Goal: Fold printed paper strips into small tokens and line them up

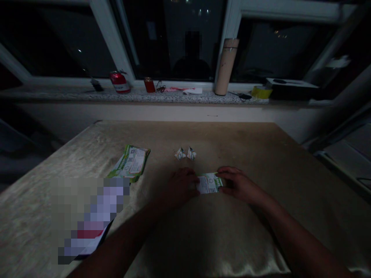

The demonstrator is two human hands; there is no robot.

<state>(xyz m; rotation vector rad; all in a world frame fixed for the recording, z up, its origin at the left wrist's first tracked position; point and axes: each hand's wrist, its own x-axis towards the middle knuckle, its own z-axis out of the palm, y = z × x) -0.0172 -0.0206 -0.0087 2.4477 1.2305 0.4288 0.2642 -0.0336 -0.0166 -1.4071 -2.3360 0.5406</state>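
A flat green-and-white printed wrapper (207,183) lies on the cloth-covered table, stretched between my two hands. My left hand (183,184) has its fingers bent on the wrapper's left edge; its thumb side is dim. My right hand (236,183) grips the right edge, thumb at the near corner and fingers at the far one. Just beyond the hands sit two small folded pieces, one on the left (180,153) and one on the right (191,153), pointed at the top and printed in white and green.
Left of my hands lies a larger green-and-white packet (135,160), with a phone-like, pixelated object (98,216) nearer me. Along the granite windowsill (176,97) stand a red can (119,82), a small red jar (149,85), a tall flask (227,67) and a yellow tape roll (261,92).
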